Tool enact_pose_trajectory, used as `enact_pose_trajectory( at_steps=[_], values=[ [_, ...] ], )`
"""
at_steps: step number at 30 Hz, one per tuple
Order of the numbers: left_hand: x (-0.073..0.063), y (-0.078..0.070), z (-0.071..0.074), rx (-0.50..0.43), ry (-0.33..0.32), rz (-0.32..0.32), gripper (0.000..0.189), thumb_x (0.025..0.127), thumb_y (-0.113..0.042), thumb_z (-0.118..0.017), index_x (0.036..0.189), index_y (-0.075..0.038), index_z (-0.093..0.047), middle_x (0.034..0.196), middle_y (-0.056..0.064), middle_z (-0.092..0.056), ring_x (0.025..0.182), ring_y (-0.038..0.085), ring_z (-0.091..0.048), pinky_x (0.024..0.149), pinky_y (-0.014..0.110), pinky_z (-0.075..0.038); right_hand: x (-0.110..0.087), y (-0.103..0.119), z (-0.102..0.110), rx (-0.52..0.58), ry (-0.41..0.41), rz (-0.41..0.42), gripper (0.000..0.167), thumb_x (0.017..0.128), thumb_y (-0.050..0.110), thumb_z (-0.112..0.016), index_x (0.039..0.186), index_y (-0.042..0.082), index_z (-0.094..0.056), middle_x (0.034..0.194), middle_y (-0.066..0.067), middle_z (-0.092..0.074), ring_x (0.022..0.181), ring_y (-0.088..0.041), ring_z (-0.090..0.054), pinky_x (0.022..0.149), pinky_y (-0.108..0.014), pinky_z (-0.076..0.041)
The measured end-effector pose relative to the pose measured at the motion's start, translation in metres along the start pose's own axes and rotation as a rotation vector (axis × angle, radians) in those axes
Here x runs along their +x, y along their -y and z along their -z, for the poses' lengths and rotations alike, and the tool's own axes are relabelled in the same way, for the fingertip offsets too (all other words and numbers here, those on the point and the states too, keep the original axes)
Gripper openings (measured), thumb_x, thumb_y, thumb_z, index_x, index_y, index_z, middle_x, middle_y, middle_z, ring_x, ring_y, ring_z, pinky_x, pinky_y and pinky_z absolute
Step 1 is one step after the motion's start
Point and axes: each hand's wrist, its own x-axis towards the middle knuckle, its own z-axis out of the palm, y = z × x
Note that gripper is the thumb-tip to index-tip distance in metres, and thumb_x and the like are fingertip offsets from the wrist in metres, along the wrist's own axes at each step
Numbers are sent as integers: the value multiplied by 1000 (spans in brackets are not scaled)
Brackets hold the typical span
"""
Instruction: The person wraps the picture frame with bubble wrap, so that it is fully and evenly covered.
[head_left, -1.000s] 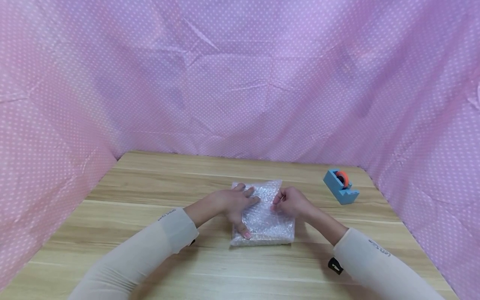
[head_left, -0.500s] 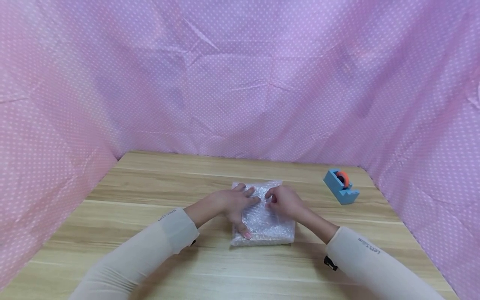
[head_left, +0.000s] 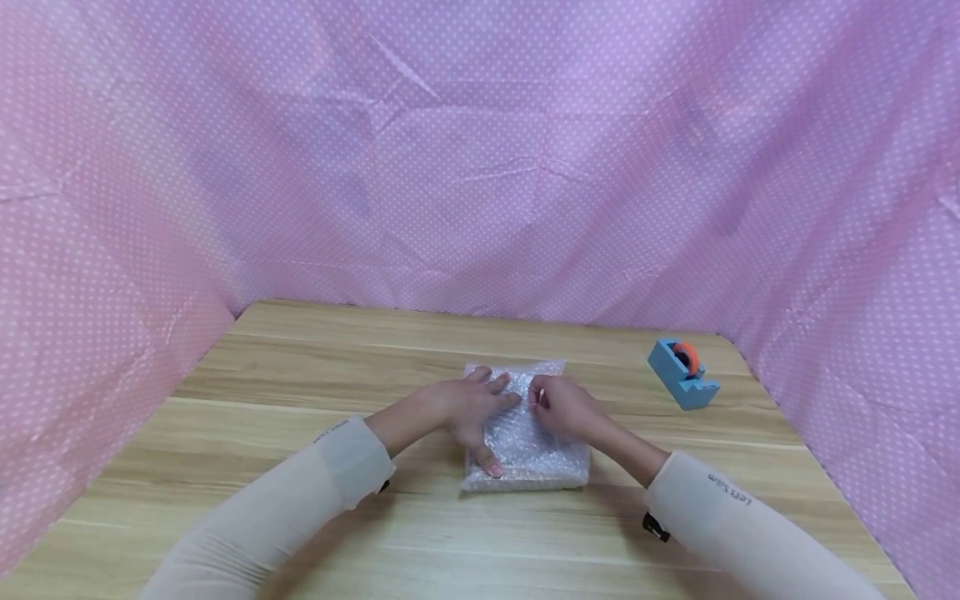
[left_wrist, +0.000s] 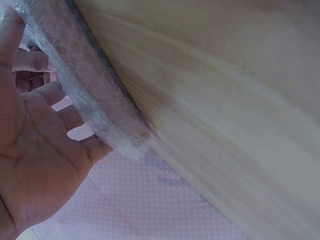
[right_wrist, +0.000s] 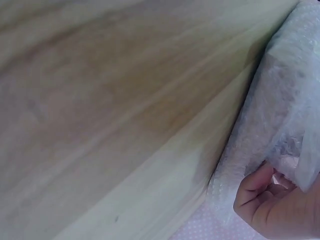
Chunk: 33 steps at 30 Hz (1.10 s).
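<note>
A flat, boxy package in clear bubble wrap (head_left: 528, 454) lies on the wooden table, in the middle of the head view. My left hand (head_left: 476, 412) rests on its left side with fingers spread, the thumb near the front edge. In the left wrist view this hand (left_wrist: 40, 145) has its fingers reaching over the package's edge. On top of the package, to the right, my right hand (head_left: 566, 407) has curled fingers and pinches the bubble wrap. The right wrist view shows the right hand (right_wrist: 275, 205) tucked at a loose fold of wrap (right_wrist: 300, 145), its fingertips partly hidden.
A blue tape dispenser (head_left: 678, 379) with an orange roll (head_left: 686, 357) stands at the table's back right. Pink dotted cloth (head_left: 480, 167) hangs behind the table (head_left: 300, 350) and along both sides.
My right hand has moved left across the top of the package, and the wrap's raised back right corner lies lower. The left hand has stayed in place.
</note>
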Motion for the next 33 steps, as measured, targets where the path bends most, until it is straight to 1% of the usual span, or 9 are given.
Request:
enact_pose_trajectory(
  at_steps=[6, 10, 15, 17, 19, 23, 28, 31, 33],
  values=[
    [-2, 4, -4, -65, -44, -25, 122, 65, -81, -77, 162, -23, -32, 169, 17, -17, 153, 47, -13, 118, 59, -30, -1, 2, -1, -23, -19, -23, 8, 88, 3, -68, 86, 9, -63, 71, 2, -59, 62, -13, -54, 58, -28, -46],
    [-2, 7, -6, -92, -78, -63, 118, 65, -79, -79, 160, -24, -36, 167, 21, -20, 151, 52, -16, 116, 62, -32, 0, 3, -1, -19, -14, -44, 8, 89, 3, -68, 85, 9, -65, 70, 2, -59, 63, -13, -54, 59, -29, -46],
    [-2, 11, -9, -79, -126, -154, 101, 68, -78, -76, 154, -33, -48, 161, 26, -30, 146, 57, -23, 118, 63, -26, 2, 3, -1, -17, -9, -47, 10, 90, 3, -67, 83, 10, -65, 72, 2, -60, 65, -13, -55, 61, -29, -48],
    [-3, 12, -9, -77, -131, -188, 94, 70, -78, -75, 151, -36, -52, 160, 27, -31, 146, 58, -24, 120, 63, -22, 2, 2, 0, -3, -3, -45, 10, 90, 2, -67, 83, 10, -65, 72, 2, -61, 66, -13, -56, 63, -29, -49],
    [-4, 11, -8, -83, -124, -204, 88, 72, -76, -74, 149, -37, -53, 160, 28, -30, 145, 58, -23, 121, 63, -19, 2, 2, 0, 12, 1, -39, 12, 89, 1, -67, 82, 9, -65, 72, 1, -61, 66, -13, -55, 63, -29, -48],
    [-5, 9, -7, -71, -95, -194, 87, 75, -76, -72, 150, -38, -52, 161, 28, -28, 147, 58, -20, 122, 63, -15, 2, 1, 1, 37, 1, -26, 12, 89, 1, -67, 81, 9, -64, 67, 2, -57, 61, -12, -52, 56, -26, -44],
    [-4, 6, -5, -37, -67, -150, 89, 73, -78, -72, 151, -43, -48, 163, 26, -26, 146, 61, -18, 119, 64, -23, 1, 1, 1, 35, -31, -8, 11, 88, 1, -65, 83, 11, -64, 58, 5, -50, 53, -8, -44, 48, -24, -35],
    [-3, 5, -3, -22, -46, -132, 90, 73, -79, -71, 152, -45, -46, 164, 24, -25, 146, 61, -17, 117, 66, -25, 2, 0, 1, 49, -49, 32, 10, 87, -2, -62, 83, 7, -66, 57, 6, -49, 51, -7, -41, 47, -23, -33],
    [-3, 4, -3, -18, -31, -125, 91, 72, -81, -70, 152, -46, -45, 165, 23, -24, 146, 61, -16, 116, 67, -27, 3, -1, 2, 87, -51, 53, 12, 86, -5, -61, 81, 4, -68, 60, 5, -52, 53, -8, -43, 48, -22, -35]
  ],
)
